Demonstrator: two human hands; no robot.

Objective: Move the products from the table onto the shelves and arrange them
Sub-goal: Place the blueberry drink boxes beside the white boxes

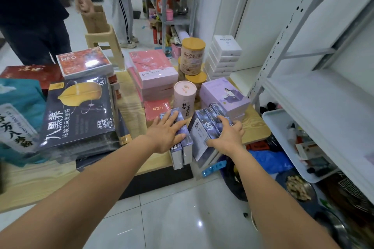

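Both hands were on the blue-purple boxes at the counter's near right corner. L hand lay flat, fingers spread, on top of the left pair of boxes, which stood side by side w/ ends overhanging the near edge; palm pressed down, not wrapped around. R hand was cupped over the right group of boxes, fingers curled onto their far top, thumb toward the near side; whether it had a firm grip couldn't be told. That group leaned tilted, just beside the left pair.

Just behind them stood a pink canister, and to its right a lilac box touching the right group. Further back: a stack of pink boxes atop a red box, a tan-lidded can on top of other cans, and a stack of white boxes at the far right corner. On the counter's left side sat a dark box stack w/ an orange NFC box behind it, and a teal bag at the left edge.

The white shelves stood to the right of the counter, their visible boards bare; a white tray of odds & ends lay beneath. A person in dark clothes stood beyond the counter's far left, near a beige stool.
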